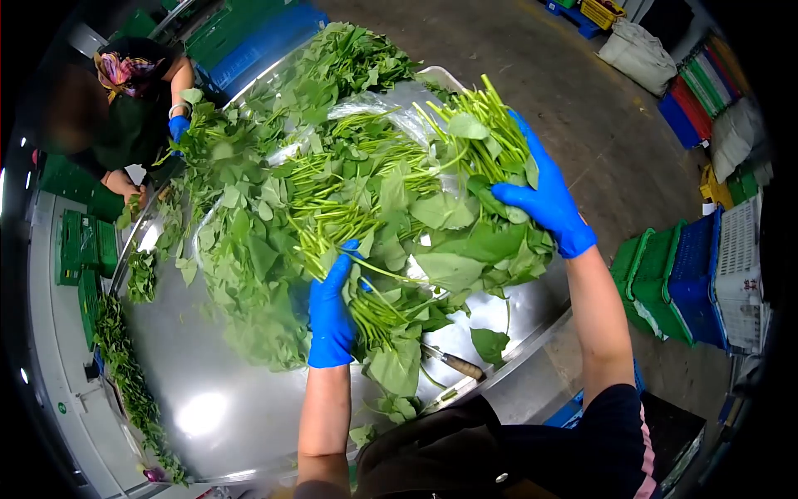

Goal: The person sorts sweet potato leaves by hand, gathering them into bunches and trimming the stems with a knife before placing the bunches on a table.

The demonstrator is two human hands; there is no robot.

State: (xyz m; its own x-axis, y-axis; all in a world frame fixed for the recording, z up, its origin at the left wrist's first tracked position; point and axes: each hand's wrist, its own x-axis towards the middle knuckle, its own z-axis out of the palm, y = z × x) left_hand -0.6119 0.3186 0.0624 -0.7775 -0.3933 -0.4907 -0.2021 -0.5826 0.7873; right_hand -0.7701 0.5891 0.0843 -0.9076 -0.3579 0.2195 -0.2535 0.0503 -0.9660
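Observation:
My right hand (540,195), in a blue glove, is closed around a bunch of leafy green stems (490,116), raised at the right of the pile. The cut stem ends point up and away, and broad leaves hang below the hand. My left hand (334,312), also gloved in blue, curls around another bunch of stems (374,320) lower down; leaves partly hide its fingers. Between and beyond both hands spreads a large pile of leafy greens (249,266). Near my body, a knife with a wooden handle (463,366) lies partly under leaves.
The greens lie on a shiny metal table (199,349) with a raised rim. Clear plastic (399,108) shows among them. Across the table, a co-worker's blue-gloved hand (179,127) touches the pile. Stacked crates (673,279) stand on the floor at right.

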